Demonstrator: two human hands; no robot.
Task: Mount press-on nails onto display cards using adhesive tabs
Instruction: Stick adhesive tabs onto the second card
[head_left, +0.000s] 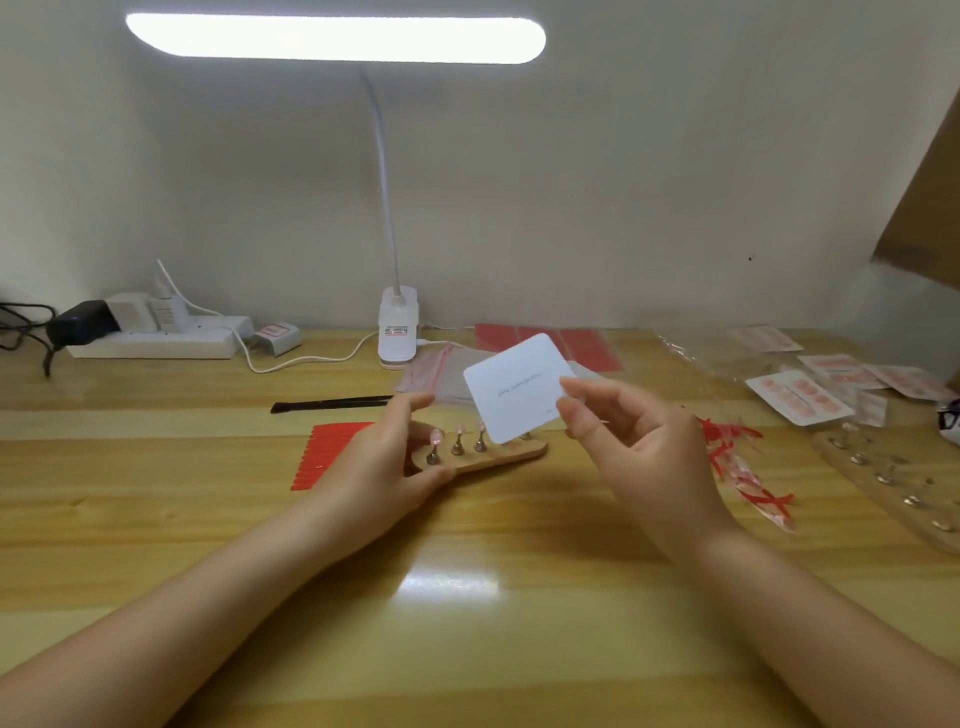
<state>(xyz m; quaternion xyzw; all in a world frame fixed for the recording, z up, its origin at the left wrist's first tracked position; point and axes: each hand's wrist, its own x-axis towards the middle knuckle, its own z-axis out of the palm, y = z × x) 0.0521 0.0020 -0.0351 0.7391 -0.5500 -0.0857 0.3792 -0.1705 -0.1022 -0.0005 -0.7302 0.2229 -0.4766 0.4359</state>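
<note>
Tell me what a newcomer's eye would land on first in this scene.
The lit lamp bar glares across the top of the frame, above the wooden desk. At centre, the right hand pinches a blank white display card held up off the desk, while the left hand holds the end of a wooden nail stand with pink nails on pegs. Red adhesive strips lie left of it.

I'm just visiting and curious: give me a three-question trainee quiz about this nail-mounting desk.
1. True or false: the right hand pinches a blank white card.
2. What does the left hand grip? A) black tool B) wooden nail stand C) lamp clip
3. Fill in: the finished cards with pink nails lie at the table's far ____ side.

Key: 1 true; 2 B, the wooden nail stand; 3 right.
</note>
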